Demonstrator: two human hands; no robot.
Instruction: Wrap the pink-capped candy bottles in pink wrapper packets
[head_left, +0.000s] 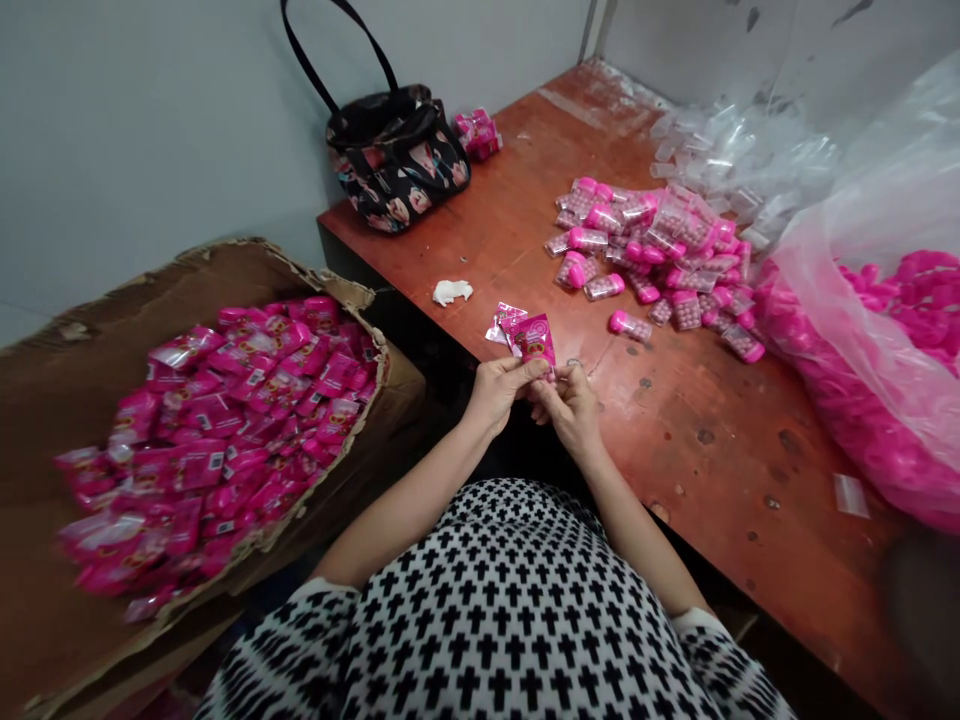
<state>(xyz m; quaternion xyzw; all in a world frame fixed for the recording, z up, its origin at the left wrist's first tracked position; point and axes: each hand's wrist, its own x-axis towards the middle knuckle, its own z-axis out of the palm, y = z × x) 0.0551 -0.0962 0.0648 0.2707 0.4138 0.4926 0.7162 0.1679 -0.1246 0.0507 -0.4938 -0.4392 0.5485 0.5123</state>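
Note:
Near the table's front edge, my left hand (501, 392) pinches a pink printed wrapper (538, 337) by its lower edge. My right hand (573, 408) is closed beside it, fingertips meeting those of the left. Between the fingertips shows a bit of a small tube with pink beads, mostly hidden by the fingers. Just behind the hands, more pink-and-silver wrappers (504, 323) lie flat on the table. Farther right is a heap of clear bead-filled tubes with pink caps (652, 240); one such tube (630, 326) lies apart at its near side.
At left, a torn cardboard box (386, 385) holds many pink-wrapped tubes (247, 400). A floral handbag (397, 165) stands on the reddish table (697, 440) by a white crumpled scrap (452, 291). Clear empty tubes (735, 160) and a plastic bag of pink caps (862, 390) are at right.

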